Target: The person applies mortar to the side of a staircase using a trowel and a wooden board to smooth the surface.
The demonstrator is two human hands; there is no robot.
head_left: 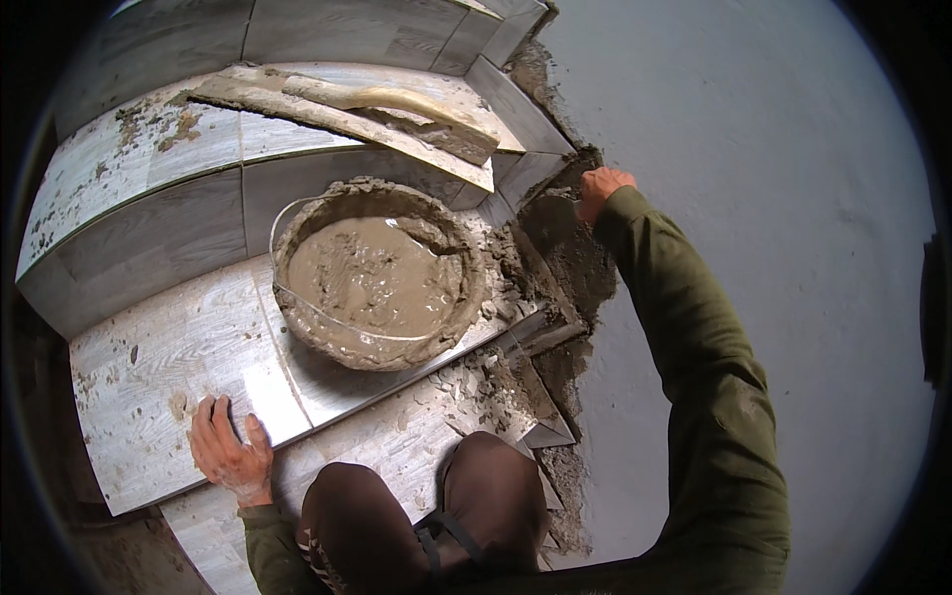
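Note:
My left hand (230, 448) rests flat on the edge of a wood-look tiled step (178, 347), fingers stretched out, holding nothing. My right hand (603, 190) is closed against the wall beside the stairs, at the top of a patch of wet mortar (570, 243). What its fingers hold, if anything, is hidden. Between my hands, on the step, stands a mortar-crusted bucket (466, 317) with a thin wire handle, nearly full of wet grey-brown mortar (372, 278). Mortar also lines the joint along the stepped skirting tiles (535, 263).
On the step above lies a long float (397, 114) with a wooden handle, caked with mortar. Smooth grey wall (773, 198) rises at the right. Dried crumbs and chips (486, 392) litter the lower step near the skirting. My knees (496, 496) are at the bottom.

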